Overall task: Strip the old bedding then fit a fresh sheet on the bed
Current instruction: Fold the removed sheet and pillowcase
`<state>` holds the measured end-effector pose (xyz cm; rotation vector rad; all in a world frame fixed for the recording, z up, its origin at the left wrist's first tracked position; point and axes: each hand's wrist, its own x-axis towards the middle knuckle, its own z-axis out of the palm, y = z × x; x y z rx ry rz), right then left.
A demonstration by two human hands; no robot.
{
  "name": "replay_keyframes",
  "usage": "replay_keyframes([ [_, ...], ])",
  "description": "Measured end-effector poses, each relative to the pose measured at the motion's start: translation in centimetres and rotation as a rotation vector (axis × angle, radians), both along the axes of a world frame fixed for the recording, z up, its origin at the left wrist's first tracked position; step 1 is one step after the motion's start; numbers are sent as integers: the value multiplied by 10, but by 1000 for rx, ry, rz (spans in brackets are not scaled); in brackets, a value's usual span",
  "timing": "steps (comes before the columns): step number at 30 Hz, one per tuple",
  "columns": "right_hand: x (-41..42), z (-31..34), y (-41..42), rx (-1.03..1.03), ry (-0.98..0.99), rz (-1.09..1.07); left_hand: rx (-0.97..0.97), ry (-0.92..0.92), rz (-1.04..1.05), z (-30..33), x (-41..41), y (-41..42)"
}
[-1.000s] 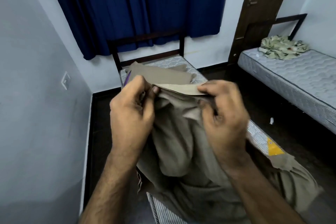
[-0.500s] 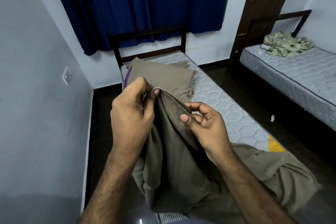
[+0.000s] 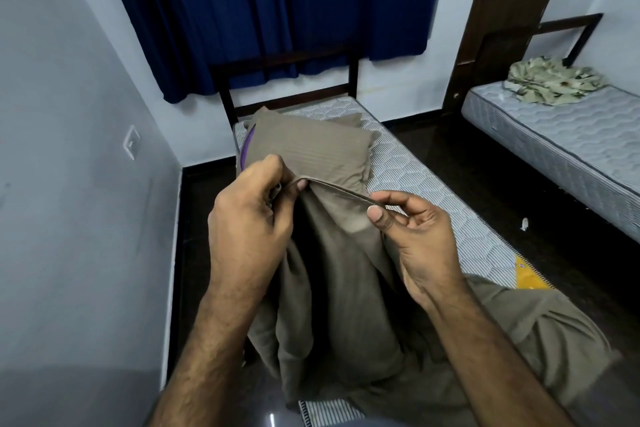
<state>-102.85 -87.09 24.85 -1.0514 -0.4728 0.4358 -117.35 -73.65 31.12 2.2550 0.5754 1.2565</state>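
The left hand (image 3: 247, 222) has its fingers curled tight, pinching the hem of the brown sheet (image 3: 332, 305), which hangs bunched over the mattress (image 3: 426, 191). The pillow (image 3: 311, 146) lies behind it. The right hand (image 3: 419, 239) pinches the same hem between thumb and forefinger, its other fingers loosely spread.

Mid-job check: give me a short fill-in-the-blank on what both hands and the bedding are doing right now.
1. Both hands hold the hem of the ____ fabric sheet.
2. The left hand grips the hem; the right hand holds it farther along, toward the ____.
3. The matching brown pillow lies at the ____ of the quilted striped mattress.
4. The crumpled patterned cloth lies on the ____ bed.

Missing words: brown; right; head; other
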Motion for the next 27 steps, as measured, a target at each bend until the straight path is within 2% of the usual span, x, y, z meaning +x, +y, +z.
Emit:
replay_keyframes([
  [5, 3, 10, -7, -57, -56, -16, 0, 10, -12, 0, 1, -3],
  [9, 9, 8, -8, -155, -166, -75, -75, -36, -58, 1, 5, -7],
  [12, 9, 7, -9, -275, -291, -120, -255, -97, -211, 4, 9, -9],
  [15, 6, 13, -12, -255, -272, -96, -507, -174, -388, 6, 10, -9],
  [18, -1, 28, -15, -199, -267, -30, -623, -230, -417, 9, 9, -7],
  [22, -9, 53, -34, -132, -64, 248, -564, -224, -333, 8, 5, 0],
  [25, -4, 62, -40, -203, -73, 398, -443, -197, -270, 8, 4, -6],
  [27, 6, 53, -30, -289, -139, 335, -405, -188, -236, 5, 9, -6],
])
